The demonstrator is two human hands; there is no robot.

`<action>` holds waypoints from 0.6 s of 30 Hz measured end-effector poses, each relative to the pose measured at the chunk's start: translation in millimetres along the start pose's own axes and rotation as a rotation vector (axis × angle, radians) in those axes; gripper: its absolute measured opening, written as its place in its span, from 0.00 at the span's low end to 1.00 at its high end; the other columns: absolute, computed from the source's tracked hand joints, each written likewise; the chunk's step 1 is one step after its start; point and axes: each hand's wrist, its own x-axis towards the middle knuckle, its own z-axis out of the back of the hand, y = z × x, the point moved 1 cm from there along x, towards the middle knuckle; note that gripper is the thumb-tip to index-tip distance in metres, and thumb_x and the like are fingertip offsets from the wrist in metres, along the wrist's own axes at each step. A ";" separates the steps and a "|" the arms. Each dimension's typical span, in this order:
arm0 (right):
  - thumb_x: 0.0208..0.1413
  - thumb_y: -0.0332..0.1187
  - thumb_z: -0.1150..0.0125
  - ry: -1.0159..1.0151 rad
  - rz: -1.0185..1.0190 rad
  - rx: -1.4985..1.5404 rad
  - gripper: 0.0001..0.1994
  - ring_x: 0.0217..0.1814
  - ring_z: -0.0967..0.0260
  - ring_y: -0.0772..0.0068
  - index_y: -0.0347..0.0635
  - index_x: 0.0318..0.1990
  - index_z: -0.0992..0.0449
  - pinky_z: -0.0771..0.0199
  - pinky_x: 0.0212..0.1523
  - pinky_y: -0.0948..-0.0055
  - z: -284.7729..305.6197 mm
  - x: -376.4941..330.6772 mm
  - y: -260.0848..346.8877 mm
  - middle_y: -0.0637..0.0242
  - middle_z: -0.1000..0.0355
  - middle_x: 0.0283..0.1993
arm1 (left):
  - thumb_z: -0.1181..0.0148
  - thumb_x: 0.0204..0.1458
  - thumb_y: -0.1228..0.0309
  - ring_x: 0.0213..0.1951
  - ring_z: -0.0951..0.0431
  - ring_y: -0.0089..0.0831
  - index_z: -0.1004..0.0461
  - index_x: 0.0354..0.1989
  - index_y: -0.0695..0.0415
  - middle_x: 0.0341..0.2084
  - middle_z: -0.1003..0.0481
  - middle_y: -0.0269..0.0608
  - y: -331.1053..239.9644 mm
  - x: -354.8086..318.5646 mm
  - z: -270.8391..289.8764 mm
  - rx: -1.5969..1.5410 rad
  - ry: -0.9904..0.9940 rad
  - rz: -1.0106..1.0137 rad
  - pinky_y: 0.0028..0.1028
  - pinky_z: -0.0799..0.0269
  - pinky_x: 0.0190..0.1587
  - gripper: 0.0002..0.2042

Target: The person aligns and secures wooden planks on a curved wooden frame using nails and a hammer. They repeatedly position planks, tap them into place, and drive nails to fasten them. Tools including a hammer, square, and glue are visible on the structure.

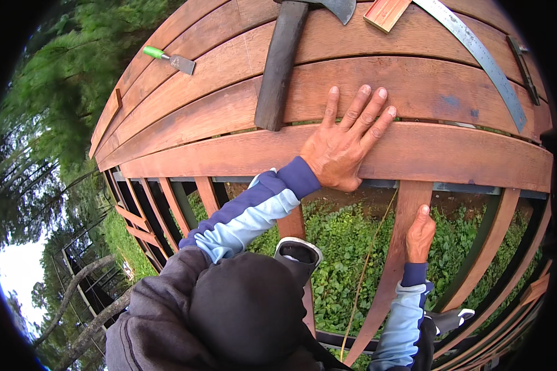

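Observation:
My left hand [346, 145] lies flat with its fingers spread across the reddish-brown front plank [452, 147] and the board behind it. Lower and to the right, my right hand [420, 235] is closed with its thumb up, against the right edge of a wooden joist [403, 247]. Its other fingers are turned out of sight, so what they grip does not show. An axe [283, 68] with a dark handle lies on the boards just left of my left hand. A yellowish tape or cord [369, 250] runs down beside the joist.
A green-handled scraper [170, 60] lies on the deck at far left. A small wood block [387, 13], a curved-looking steel ruler [476, 49] and a dark narrow tool [523, 68] lie at back right. Open gaps between joists show green plants [337, 247] below. My shoes [298, 255] are among the joists.

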 end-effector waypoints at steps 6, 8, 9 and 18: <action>0.68 0.57 0.60 0.017 0.015 0.095 0.35 0.22 0.45 0.61 0.28 0.26 0.30 0.39 0.26 0.57 5.6 -3.0 9.7 0.51 0.40 0.18 | 0.28 0.17 0.62 0.75 0.58 0.49 0.54 0.75 0.53 0.74 0.56 0.52 -2.8 1.2 -4.5 0.012 -0.044 0.019 0.57 0.72 0.72 0.64; 0.68 0.57 0.59 -0.003 0.013 0.094 0.34 0.22 0.40 0.59 0.29 0.28 0.28 0.35 0.28 0.57 6.2 -3.4 10.3 0.49 0.36 0.19 | 0.27 0.19 0.61 0.74 0.57 0.50 0.55 0.75 0.52 0.74 0.57 0.50 -3.0 1.4 -6.6 0.017 -0.034 0.015 0.63 0.69 0.70 0.64; 0.68 0.57 0.58 -0.012 0.010 0.094 0.33 0.22 0.40 0.58 0.29 0.29 0.28 0.35 0.29 0.57 6.3 -3.8 10.6 0.48 0.36 0.20 | 0.27 0.18 0.62 0.74 0.57 0.50 0.56 0.75 0.52 0.74 0.57 0.50 -2.6 1.9 -7.4 0.024 -0.039 0.009 0.63 0.69 0.70 0.64; 0.67 0.54 0.53 0.012 -0.025 0.174 0.29 0.29 0.30 0.41 0.30 0.37 0.23 0.29 0.33 0.57 5.5 -3.3 13.7 0.42 0.28 0.26 | 0.29 0.17 0.61 0.75 0.60 0.49 0.54 0.75 0.53 0.74 0.57 0.51 -3.1 2.3 -10.2 0.040 -0.057 0.008 0.57 0.75 0.72 0.64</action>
